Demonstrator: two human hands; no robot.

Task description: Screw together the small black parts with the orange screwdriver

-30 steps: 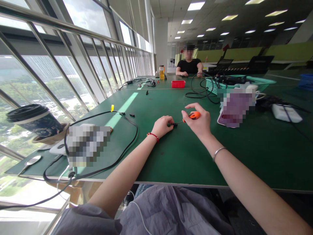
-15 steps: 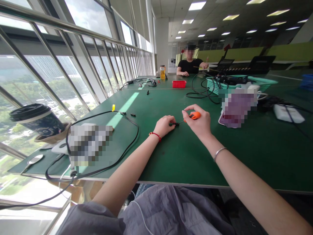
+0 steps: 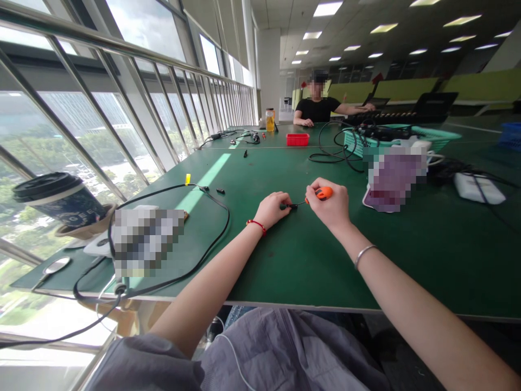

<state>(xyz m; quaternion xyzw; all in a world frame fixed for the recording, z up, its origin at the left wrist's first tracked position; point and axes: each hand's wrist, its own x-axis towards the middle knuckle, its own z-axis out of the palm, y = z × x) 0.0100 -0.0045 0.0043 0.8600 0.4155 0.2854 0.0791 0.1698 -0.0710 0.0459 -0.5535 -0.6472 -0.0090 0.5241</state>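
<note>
Green counter (image 3: 285, 260) beside tall windows (image 3: 134, 108) — near its middle the left hand (image 3: 272, 209) has its grip pinched on a small black part (image 3: 291, 206). At 3 o'clock from it, the right hand (image 3: 334, 205) has its grip closed round a small orange-handled screwdriver (image 3: 324, 192), tip at the part.

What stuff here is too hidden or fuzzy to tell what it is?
- Head view: the small black part is too tiny to name; the left hand pinches it and covers one end.
- The screwdriver: the right hand wraps most of its orange handle.
- The left pixelated patch and the right pixelated patch hide whatever lies there.
- The black cable runs off the left edge; its end is cut off.
</note>
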